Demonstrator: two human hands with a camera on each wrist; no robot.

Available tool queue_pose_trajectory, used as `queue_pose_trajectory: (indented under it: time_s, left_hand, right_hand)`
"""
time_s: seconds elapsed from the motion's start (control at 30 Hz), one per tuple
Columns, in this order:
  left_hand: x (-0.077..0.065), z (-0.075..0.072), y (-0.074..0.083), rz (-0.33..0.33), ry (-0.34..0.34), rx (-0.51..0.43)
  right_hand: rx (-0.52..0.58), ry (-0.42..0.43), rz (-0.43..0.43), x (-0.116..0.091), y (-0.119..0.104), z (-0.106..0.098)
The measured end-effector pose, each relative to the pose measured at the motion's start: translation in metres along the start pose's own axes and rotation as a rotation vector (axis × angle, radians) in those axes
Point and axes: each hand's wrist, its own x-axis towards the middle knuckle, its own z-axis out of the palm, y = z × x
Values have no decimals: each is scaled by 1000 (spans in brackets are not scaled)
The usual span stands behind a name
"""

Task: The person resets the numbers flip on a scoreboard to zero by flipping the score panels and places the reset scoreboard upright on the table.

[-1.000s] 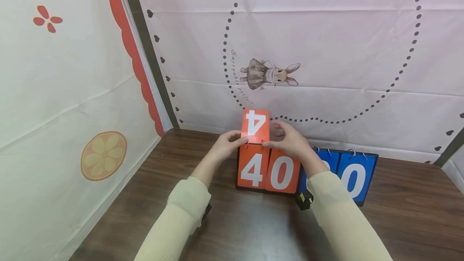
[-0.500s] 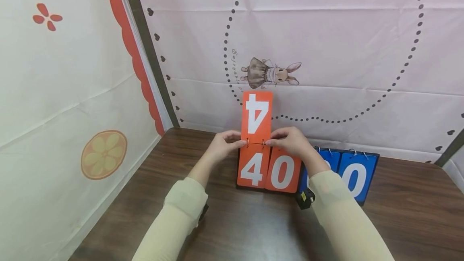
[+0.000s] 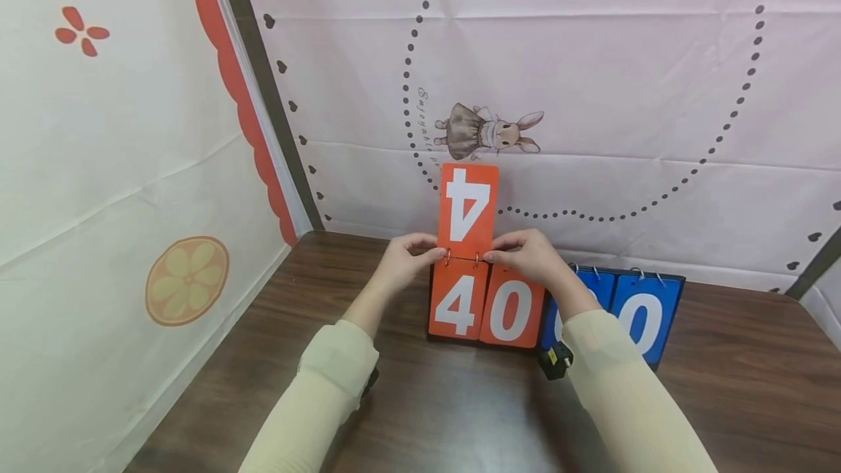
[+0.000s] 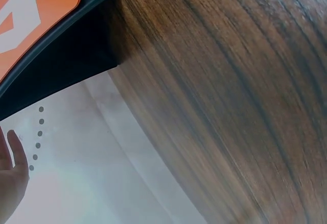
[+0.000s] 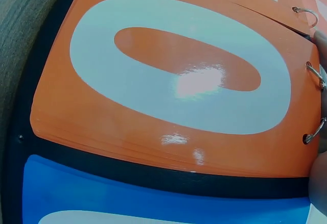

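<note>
A flip scoreboard (image 3: 453,342) stands on the table, its red-orange cards reading 4 and 0. Above the left pile, a flipped card (image 3: 468,203) with an upside-down 4 stands up from the rings. My left hand (image 3: 402,263) pinches this card's lower left edge, thumb in front near a ring. At its lower right edge my right hand (image 3: 528,258) pinches too, thumb beside the other ring. The fingers behind the card are mostly hidden. Closer up, the right wrist view has the 0 card (image 5: 92,117) and its metal rings (image 5: 305,10).
Blue number cards (image 3: 666,298) stand to the right, partly behind my right forearm. A patterned cloth (image 3: 624,93) hangs right behind the scoreboard, and another cloth (image 3: 98,166) covers the left side. The brown wooden table (image 3: 434,414) extends in front.
The flipped 4 card has swung from leaning back to standing upright. My right hand has come down from beside it to its lower right edge. My left hand has barely moved.
</note>
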Motion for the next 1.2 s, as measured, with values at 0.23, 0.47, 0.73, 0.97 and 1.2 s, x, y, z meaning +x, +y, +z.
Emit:
queue_pose_trajectory:
  time_s: [0.23, 0.47, 0.73, 0.97, 1.2]
  left_hand:
    - [4, 0, -1, 32, 21, 44]
    - [3, -2, -3, 50, -1, 49]
    - [0, -11, -6, 62, -102, 36]
    - [1, -11, -7, 150, -125, 58]
    - [0, -8, -3, 169, -164, 20]
  right_hand:
    - [-52, 11, -27, 0, 1, 1]
    - [-59, 13, -35, -1, 2, 1]
    - [-18, -2, -37, -3, 1, -1]
    - [-19, 12, -83, -3, 3, -1]
    - [4, -6, -111, -2, 4, -1]
